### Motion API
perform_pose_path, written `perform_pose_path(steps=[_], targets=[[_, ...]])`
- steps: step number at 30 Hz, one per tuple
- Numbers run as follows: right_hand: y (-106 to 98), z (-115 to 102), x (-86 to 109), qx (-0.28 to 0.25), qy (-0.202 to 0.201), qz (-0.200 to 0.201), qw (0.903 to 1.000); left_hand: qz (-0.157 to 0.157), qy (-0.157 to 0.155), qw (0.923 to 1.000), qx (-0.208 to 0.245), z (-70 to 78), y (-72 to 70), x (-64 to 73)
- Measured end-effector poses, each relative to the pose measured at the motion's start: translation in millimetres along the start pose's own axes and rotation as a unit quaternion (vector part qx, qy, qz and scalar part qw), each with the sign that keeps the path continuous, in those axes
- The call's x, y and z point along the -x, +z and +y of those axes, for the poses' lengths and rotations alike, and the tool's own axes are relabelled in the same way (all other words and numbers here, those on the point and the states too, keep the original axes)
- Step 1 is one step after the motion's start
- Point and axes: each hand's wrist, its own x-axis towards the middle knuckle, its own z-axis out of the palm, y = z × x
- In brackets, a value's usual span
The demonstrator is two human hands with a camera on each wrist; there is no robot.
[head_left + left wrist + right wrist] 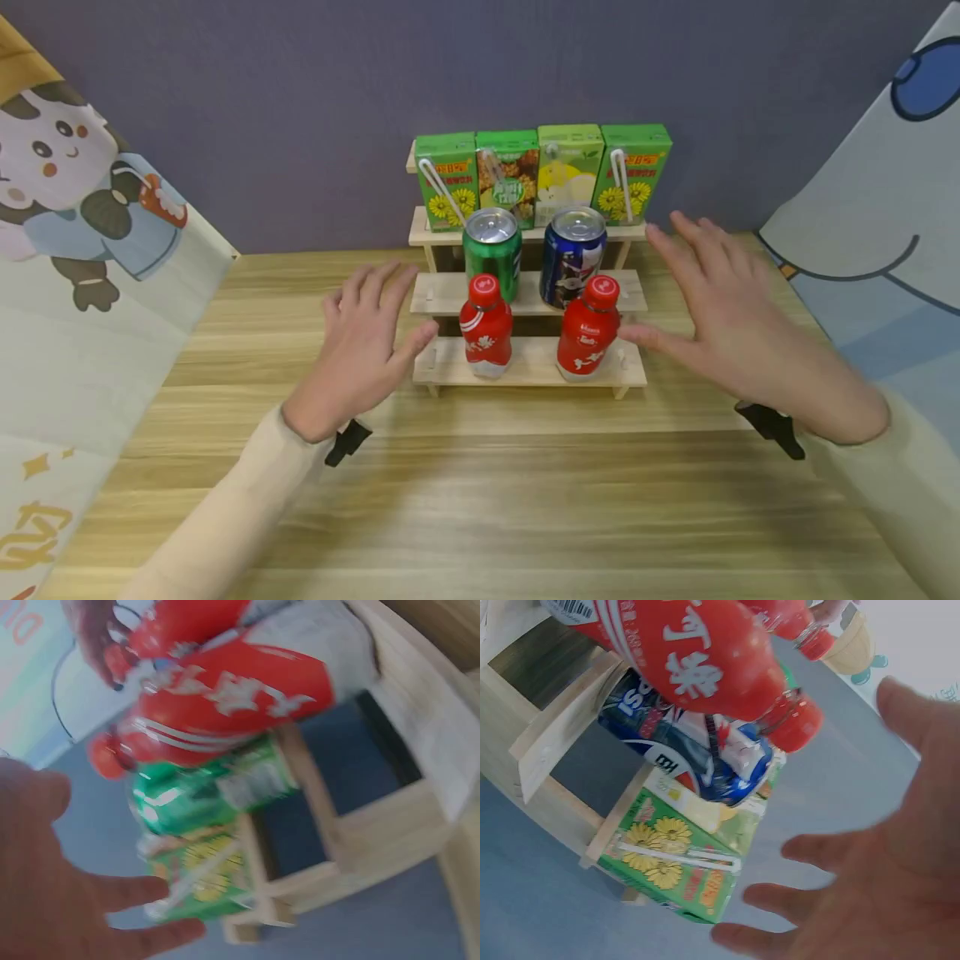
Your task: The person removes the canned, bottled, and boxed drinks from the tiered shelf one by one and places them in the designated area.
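Note:
A small stepped wooden rack (532, 367) holds drinks on its tiers. On the lowest tier stand two red bottles, the left bottle (486, 329) and the right bottle (589, 329). Behind them are a green can (492, 250) and a blue can (573, 258). My left hand (363, 337) is left of the rack, fingers spread and holding nothing. To the right, my right hand (720, 308) is also spread and holds nothing; its thumb tip overlaps the edge of the right bottle in the head view. In the right wrist view, a gap shows between this hand and the bottles.
Several drink cartons (508, 179) with straws line the top tier against the dark back wall (315, 125). A wood-grain table (480, 500) lies beneath. Printed side panels stand at the left (97, 275) and right (862, 208).

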Motion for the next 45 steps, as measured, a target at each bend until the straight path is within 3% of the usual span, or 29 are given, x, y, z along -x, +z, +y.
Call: perform_pose_path(steps=[7,10,13,17,21,25,29,37,45], targets=[[-7,16,-30.4,-0.082,-0.022,0.080,0.9932,0.064,-0.003,0.9959,0.064,-29.6,22.4,-14.8],[-11,29,-51.7,-0.108,-0.028,0.123,0.9861,0.066,-0.005,0.9940,0.087,-44.2,34.7,-19.8],[-14,46,-73.7,-0.124,-0.022,0.148,0.9809,0.047,-0.022,0.9929,0.107,-57.2,47.6,-23.4],[-17,66,-98.0,-0.134,0.000,0.130,0.9824,0.015,-0.050,0.9896,0.134,-68.3,61.4,-24.8],[-17,75,-111.4,-0.145,0.027,0.094,0.9846,0.004,-0.052,0.9862,0.157,-70.4,67.4,-25.5],[-16,80,-116.1,-0.177,0.065,0.069,0.9796,0.000,-0.044,0.9843,0.171,-69.4,68.4,-27.7],[-14,83,-118.4,-0.207,0.077,0.070,0.9728,-0.009,-0.033,0.9823,0.184,-69.8,69.0,-29.3],[-13,86,-113.3,-0.242,0.090,0.121,0.9585,-0.017,-0.035,0.9790,0.200,-70.9,68.8,-27.8],[-26,111,-84.1,-0.226,0.102,0.186,0.9509,-0.018,-0.028,0.9772,0.210,-71.4,69.3,-27.0]])
